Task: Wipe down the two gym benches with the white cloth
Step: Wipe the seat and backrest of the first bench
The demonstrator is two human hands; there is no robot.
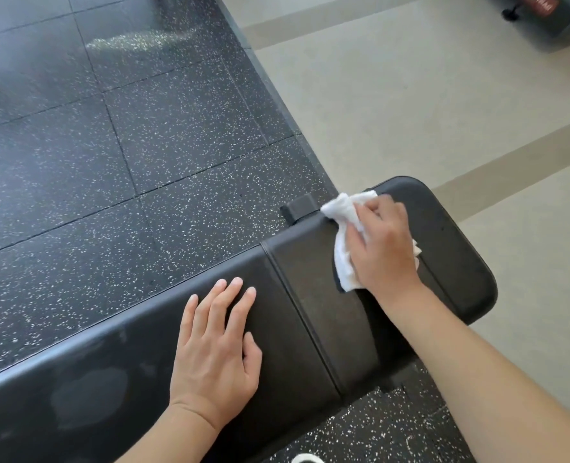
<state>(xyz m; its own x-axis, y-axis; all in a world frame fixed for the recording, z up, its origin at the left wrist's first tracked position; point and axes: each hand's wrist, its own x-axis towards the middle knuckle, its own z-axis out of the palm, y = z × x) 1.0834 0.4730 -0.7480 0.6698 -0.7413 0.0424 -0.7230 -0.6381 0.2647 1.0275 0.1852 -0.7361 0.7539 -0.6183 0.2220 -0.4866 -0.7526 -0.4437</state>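
A black padded gym bench [310, 295] runs diagonally from the lower left to the right of the head view, and it serves here as the table for both hands. The right hand [382, 248] lies on the shorter pad at the far end, palm down, its grip closed around a crumpled white cloth [345, 235] with the fingers curled over the bunched fabric. Most of the cloth sits under the palm and fingers; a wad of it sticks out past the fingertips toward the far edge of the pad, a flap hangs out along the thumb side down toward the wrist, and a small corner shows at the opposite side of the hand. The cloth is pressed against the pad surface just beside the seam [297, 305] that separates the short pad from the long one. The left hand [216, 349] rests flat on the long pad, fingers straight and slightly spread, holding nothing, well apart from the cloth. The long pad shows dull smudged patches near the lower left. Under the bench lies speckled black rubber flooring [110, 162], which meets a pale beige floor [410, 111] on the right.
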